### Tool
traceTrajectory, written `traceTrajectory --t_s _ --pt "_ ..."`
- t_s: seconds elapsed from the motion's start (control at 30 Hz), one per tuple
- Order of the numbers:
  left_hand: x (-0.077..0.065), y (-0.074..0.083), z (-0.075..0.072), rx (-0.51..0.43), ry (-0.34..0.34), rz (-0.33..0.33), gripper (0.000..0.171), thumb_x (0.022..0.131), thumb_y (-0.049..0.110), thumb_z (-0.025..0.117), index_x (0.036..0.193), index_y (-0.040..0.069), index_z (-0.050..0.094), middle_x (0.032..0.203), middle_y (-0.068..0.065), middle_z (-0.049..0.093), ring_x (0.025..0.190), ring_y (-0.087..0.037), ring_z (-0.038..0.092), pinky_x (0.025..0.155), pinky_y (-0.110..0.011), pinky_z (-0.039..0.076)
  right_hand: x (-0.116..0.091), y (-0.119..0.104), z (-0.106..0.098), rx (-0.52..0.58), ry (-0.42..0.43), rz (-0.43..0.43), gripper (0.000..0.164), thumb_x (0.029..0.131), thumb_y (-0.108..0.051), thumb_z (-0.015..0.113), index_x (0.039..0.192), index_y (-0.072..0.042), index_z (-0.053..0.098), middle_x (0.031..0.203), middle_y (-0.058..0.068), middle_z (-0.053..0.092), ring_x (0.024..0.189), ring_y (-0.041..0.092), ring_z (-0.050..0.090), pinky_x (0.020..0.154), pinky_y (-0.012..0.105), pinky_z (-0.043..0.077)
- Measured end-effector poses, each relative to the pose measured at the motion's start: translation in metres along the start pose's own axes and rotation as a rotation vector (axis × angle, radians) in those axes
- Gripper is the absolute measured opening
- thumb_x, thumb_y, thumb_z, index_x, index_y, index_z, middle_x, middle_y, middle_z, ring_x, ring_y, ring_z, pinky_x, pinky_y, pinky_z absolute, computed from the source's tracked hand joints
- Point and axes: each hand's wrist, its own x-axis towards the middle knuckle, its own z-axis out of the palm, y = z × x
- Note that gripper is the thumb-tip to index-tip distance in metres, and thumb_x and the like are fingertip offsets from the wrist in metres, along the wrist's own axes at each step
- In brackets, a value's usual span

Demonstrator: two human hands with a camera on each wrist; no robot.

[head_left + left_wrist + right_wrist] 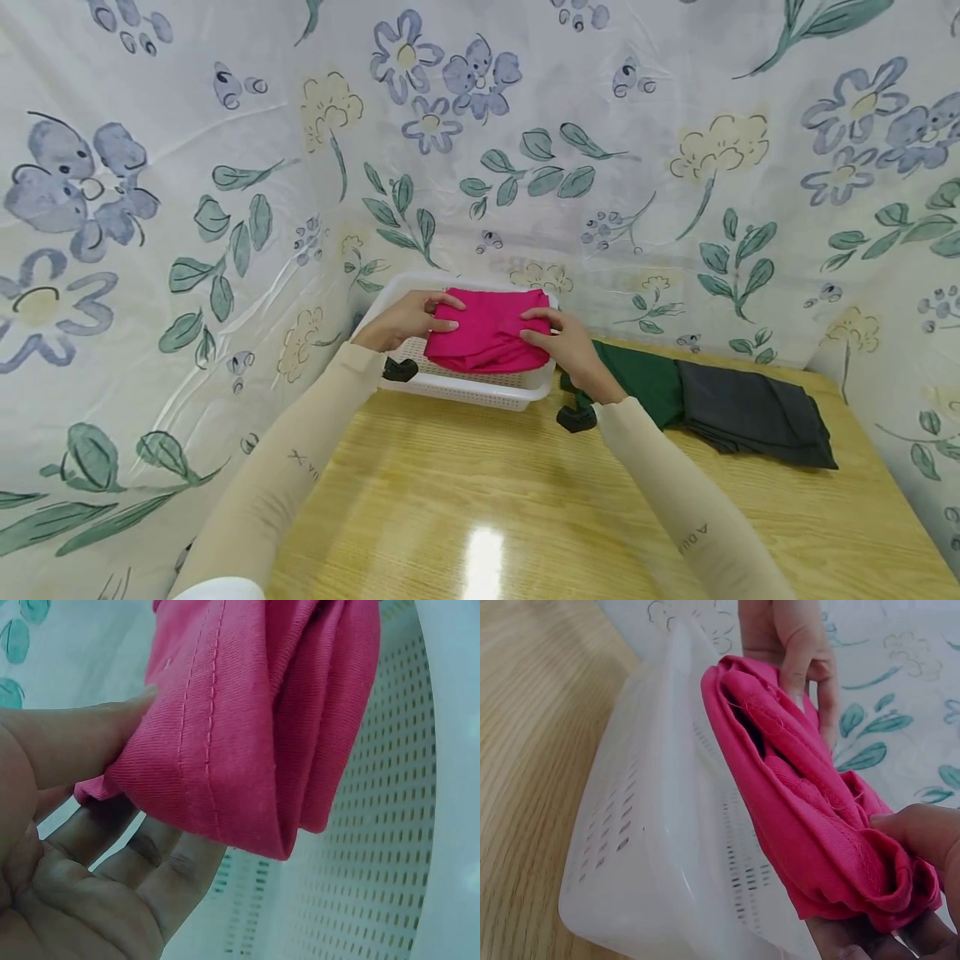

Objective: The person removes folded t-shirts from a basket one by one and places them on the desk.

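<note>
A folded bright pink garment is held between both hands over a white perforated plastic basket. My left hand grips its left end; in the left wrist view the thumb lies on one side of the cloth and the fingers on the other, with a double row of stitching showing. At the opposite end my right hand pinches the folds, its thumb on top and fingers beneath in the right wrist view. The basket's perforated floor shows below the cloth.
Right of the basket, a folded dark green garment and a folded dark grey garment lie side by side on the wooden table. A flower-printed sheet hangs close behind the basket and along the left side.
</note>
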Motion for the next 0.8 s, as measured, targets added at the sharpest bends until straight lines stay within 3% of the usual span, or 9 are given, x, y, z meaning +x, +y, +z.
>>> traceTrajectory --t_s 0.13,0.33,0.67,0.8 --pt "0.001 0.005 0.007 -0.006 0.001 0.005 0.039 0.096 0.004 0.072 0.134 0.006 0.064 0.128 -0.017 0.060 0.094 -0.024 0.065 0.078 -0.035 0.060 -0.004 0.000 -0.008 0.030 -0.001 -0.004 0.031 0.097 -0.024 0.075 0.128 -0.020 0.071 0.129 0.009 0.062 0.091 0.024 0.066 0.077 0.032 0.057" --pt "0.000 0.013 0.018 0.000 -0.009 0.019 0.039 0.097 0.006 0.072 0.134 0.007 0.064 0.127 -0.016 0.061 0.094 -0.024 0.064 0.079 -0.035 0.059 -0.013 -0.002 -0.021 0.068 0.004 0.008 0.032 0.097 -0.024 0.075 0.129 -0.019 0.070 0.127 0.011 0.062 0.088 0.027 0.068 0.077 0.032 0.059" --pt "-0.002 0.027 0.043 0.026 -0.031 0.060 0.038 0.096 0.008 0.074 0.132 0.009 0.066 0.124 -0.014 0.063 0.093 -0.024 0.066 0.082 -0.041 0.059 -0.033 0.003 -0.044 0.073 0.010 0.006 0.038 0.097 -0.024 0.075 0.133 -0.014 0.067 0.138 0.012 0.058 0.110 0.031 0.061 0.081 0.033 0.059" --pt "-0.004 0.033 0.054 0.029 -0.046 0.081 0.037 0.095 0.008 0.075 0.131 0.010 0.067 0.121 -0.015 0.064 0.094 -0.026 0.066 0.082 -0.043 0.060 -0.044 0.005 -0.054 0.073 0.026 0.007 0.038 0.097 -0.024 0.075 0.133 -0.014 0.067 0.133 0.011 0.060 0.103 0.027 0.064 0.077 0.031 0.058"
